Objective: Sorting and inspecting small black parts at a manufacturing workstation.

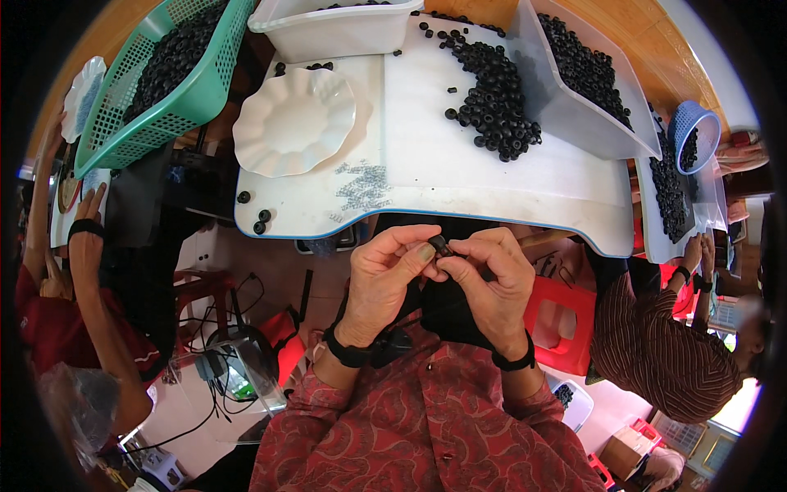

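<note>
In front of the table's near edge, my two hands meet at a small black round part (440, 244). My left hand (384, 279) pinches it between thumb and fingers, and my right hand (497, 280) grips its other side with thumb and forefinger. Fingertips hide much of the part, so any smaller piece there cannot be made out. Just beyond, small clear pieces (365, 187) lie scattered on the white table (492, 187). A pile of similar black parts (496, 102) spreads farther back, and a few loose ones (261, 221) sit near the left edge.
A white scalloped plate (293, 123) stands at the left. Behind are a green basket (176, 107), a white tub (336, 29) and a clear bin (602, 135), all with black parts. Co-workers' arms (102, 307) show on the left; another person (656, 344) sits right, by a blue basket (684, 123).
</note>
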Motion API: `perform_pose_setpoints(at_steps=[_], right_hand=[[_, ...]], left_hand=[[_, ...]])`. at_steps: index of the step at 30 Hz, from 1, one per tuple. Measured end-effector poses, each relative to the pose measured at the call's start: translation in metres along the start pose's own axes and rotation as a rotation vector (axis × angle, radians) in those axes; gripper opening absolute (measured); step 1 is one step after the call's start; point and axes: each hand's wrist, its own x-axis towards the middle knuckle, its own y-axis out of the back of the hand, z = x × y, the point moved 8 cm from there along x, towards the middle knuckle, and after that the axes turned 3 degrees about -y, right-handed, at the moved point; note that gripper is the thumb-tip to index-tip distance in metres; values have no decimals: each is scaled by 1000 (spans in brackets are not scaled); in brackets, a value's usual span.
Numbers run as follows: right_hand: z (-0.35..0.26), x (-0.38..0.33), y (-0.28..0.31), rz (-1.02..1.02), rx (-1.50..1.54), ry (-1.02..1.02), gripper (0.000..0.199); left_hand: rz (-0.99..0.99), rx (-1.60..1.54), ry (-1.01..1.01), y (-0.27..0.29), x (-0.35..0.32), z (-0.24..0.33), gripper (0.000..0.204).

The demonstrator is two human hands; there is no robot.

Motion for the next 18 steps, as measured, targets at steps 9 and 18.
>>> perform_pose_setpoints(at_steps=[9,18], right_hand=[[-1,1,-6,9,46,9,14],[-10,6,-5,-69,-54,93,15]], left_hand=[[65,36,-16,3,0,-1,20],[54,-3,19,7,0,-5,20]])
